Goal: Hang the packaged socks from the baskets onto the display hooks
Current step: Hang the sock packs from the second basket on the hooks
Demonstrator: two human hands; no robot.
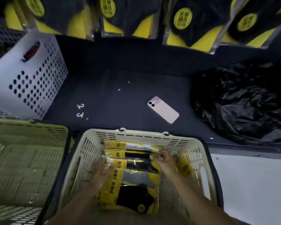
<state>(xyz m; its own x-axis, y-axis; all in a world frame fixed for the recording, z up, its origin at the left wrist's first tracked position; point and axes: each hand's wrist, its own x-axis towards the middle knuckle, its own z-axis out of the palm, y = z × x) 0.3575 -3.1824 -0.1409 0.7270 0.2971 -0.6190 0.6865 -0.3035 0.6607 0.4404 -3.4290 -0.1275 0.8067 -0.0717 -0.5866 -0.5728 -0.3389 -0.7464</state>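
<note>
**Both hands down in the cream basket of sock packs**

A dark, matte ledge point(120, 65) is running under the display, and pale floor point(253, 184) is showing past its right front edge. A white perforated bin point(31, 82) is sitting at the ledge's left edge, and a crumpled black plastic bag point(242, 103) is slumping at its right edge. A pale phone point(163, 109) is lying face down right of the middle. Two small white plastic hooks point(80, 109) are lying loose near the front left.

Hanging sock packs point(182, 20) are dangling in a row over the ledge's back edge. Each is showing dark socks on yellow card under a round yellow badge, with the print too blurred to read.

Against the ledge's front edge, a greenish basket point(28, 127) is standing on the left and a cream basket point(144, 135) beside it. The packaged socks point(136, 169) are lying overlapped in the cream basket, from its far wall to its near one. They are clear sleeves with yellow header bands carrying dark characters I cannot make out, over black, grey and white socks.

The left hand point(104, 172) is lying flat on a yellow header, fingers straight and close together. The right hand point(165, 162) is curling its fingers and thumb onto the right end of a pack, seemingly pinching it, though blur is hiding the exact grip.
</note>
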